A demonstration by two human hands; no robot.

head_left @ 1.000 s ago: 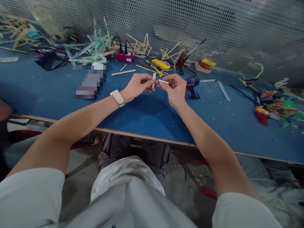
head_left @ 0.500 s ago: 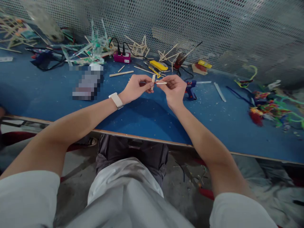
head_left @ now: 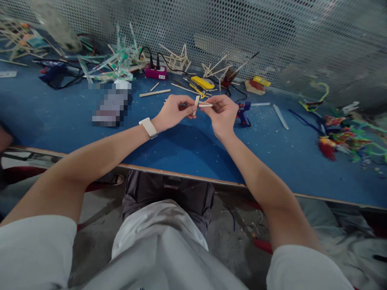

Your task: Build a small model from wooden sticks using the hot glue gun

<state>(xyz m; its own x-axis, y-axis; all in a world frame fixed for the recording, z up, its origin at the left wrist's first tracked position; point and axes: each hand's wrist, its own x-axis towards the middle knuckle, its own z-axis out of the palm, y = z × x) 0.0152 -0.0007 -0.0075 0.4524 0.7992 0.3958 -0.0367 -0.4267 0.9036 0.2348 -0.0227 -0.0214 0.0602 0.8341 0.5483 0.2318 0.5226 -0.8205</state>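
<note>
My left hand [head_left: 177,112] is closed in a pinch on a short pale wooden stick [head_left: 196,105] that stands nearly upright and leans a little right. Opposite it, my right hand [head_left: 223,112] pinches another short wooden stick [head_left: 206,105], which lies level and points at the first. Their ends are very close; whether they touch I cannot tell. A blue glue gun [head_left: 243,114] lies just right of my right hand, with a clear glue stick [head_left: 260,104] at its back. Beyond my hands rests a yellow utility knife [head_left: 202,83].
Loose wooden sticks [head_left: 155,93] lie behind my left hand. A magenta power strip [head_left: 155,72] with black cords stands near the perforated metal screen [head_left: 229,28]. A blurred-out phone-like object [head_left: 111,105] is left. Coloured craft scraps [head_left: 338,135] lie right, and part of another person [head_left: 4,139] shows far left.
The stick in my left hand has tilted slightly to the right at its top. My right hand has hardly moved. At the far left, the other person's part reaches slightly further in.
</note>
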